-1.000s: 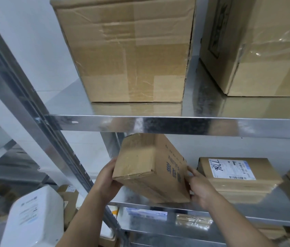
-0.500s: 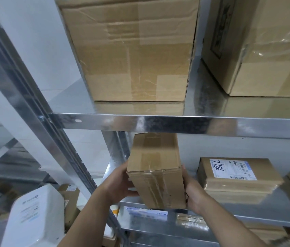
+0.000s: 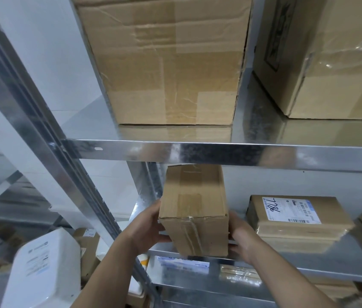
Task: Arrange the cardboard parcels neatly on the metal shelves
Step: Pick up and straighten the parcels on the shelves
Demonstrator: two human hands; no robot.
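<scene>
1. Parcel (image 3: 194, 210) stood upright at the front left of the middle shelf (image 3: 322, 266), under the upper shelf (image 3: 197, 152).
2. Left hand (image 3: 146, 227) gripped its left side, fingers curled behind, thumb on the front face.
3. Right hand (image 3: 242, 237) clasped its right side.
4. Labelled parcel (image 3: 297, 216) lay flat nearby, to the right.

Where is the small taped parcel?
Head view, centre: small taped parcel sits on the middle shelf, between left hand and right hand, left of the labelled parcel.
</scene>
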